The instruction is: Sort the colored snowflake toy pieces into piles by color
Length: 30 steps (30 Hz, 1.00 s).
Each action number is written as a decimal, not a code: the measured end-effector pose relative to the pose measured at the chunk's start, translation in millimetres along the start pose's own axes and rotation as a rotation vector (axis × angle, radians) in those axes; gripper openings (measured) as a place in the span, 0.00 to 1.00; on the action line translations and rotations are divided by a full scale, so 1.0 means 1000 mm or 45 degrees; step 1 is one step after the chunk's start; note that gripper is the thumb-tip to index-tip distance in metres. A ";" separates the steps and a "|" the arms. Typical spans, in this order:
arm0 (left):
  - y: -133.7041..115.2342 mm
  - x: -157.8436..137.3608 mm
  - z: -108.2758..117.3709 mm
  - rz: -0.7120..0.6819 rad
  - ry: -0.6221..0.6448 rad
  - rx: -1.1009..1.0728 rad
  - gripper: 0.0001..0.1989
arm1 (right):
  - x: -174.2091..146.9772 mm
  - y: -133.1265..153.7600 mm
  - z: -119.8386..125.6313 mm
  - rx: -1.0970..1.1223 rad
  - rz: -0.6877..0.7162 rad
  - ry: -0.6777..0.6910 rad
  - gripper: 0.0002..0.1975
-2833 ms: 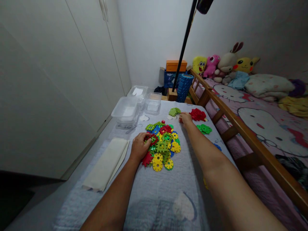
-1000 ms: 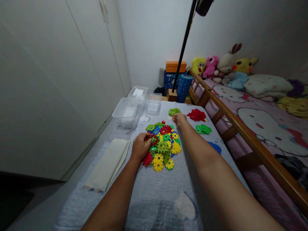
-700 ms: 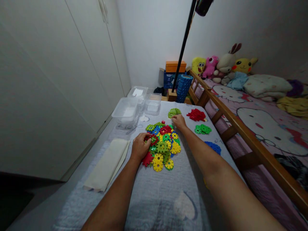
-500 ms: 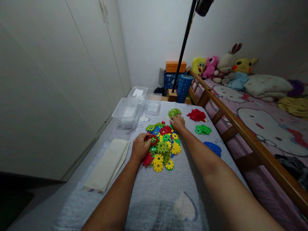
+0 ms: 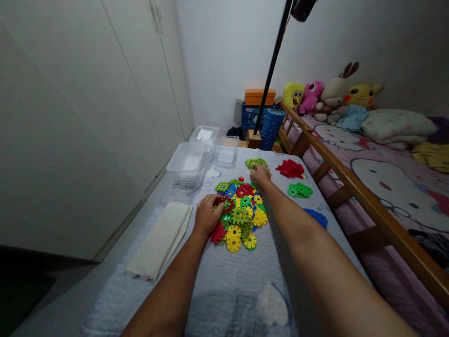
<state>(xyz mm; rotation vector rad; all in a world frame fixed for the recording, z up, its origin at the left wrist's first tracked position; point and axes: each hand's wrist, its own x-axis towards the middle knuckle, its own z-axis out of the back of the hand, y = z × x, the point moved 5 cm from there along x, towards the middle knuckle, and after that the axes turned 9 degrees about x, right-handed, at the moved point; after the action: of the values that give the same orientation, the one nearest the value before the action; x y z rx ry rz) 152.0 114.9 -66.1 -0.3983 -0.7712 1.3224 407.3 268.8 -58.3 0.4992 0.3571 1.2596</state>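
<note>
A mixed heap of plastic interlocking building pieces (image 5: 240,216), red, yellow, green and blue, lies on the cloth-covered table. At the heap's left side is my left hand (image 5: 207,214), its fingers bent around the edge of a red square building piece (image 5: 228,204). My right hand (image 5: 261,174) reaches past the heap to a small light green pile (image 5: 256,162). Its fingers are pinched, with a bit of light green at the tips; the rest of what they grip is hidden. To the right lie separate piles of red pieces (image 5: 290,169), green pieces (image 5: 300,190) and blue pieces (image 5: 316,217).
Clear plastic boxes (image 5: 185,157) stand at the back left. A folded cream cloth (image 5: 159,241) lies along the left side. The wooden bed rail (image 5: 336,180) runs beside the table's right edge, and a black pole (image 5: 271,70) rises behind the far end.
The view has shifted slightly, moving everything a little rightward. My right hand has edged farther onto the light green pile; my left hand stays at the heap.
</note>
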 end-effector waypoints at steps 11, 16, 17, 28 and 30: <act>0.000 0.000 0.000 -0.003 0.000 0.006 0.10 | -0.003 -0.004 0.004 -0.016 0.152 -0.070 0.23; 0.000 0.000 0.000 -0.004 0.001 0.004 0.10 | -0.017 0.002 -0.006 -0.169 0.302 0.023 0.25; 0.000 0.000 0.000 -0.004 0.001 0.005 0.10 | -0.018 0.002 -0.008 -0.191 0.305 0.046 0.26; 0.001 0.000 -0.001 -0.011 -0.002 0.016 0.10 | 0.002 0.010 -0.012 -0.210 0.242 0.138 0.30; 0.001 0.000 -0.001 -0.009 -0.002 0.014 0.10 | 0.004 0.010 -0.012 -0.187 0.246 0.140 0.30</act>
<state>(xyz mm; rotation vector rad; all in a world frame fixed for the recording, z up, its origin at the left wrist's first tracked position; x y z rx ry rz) 152.0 115.1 -67.1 -0.3856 -0.7662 1.3202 394.0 276.5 -62.5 0.3460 0.3108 1.4930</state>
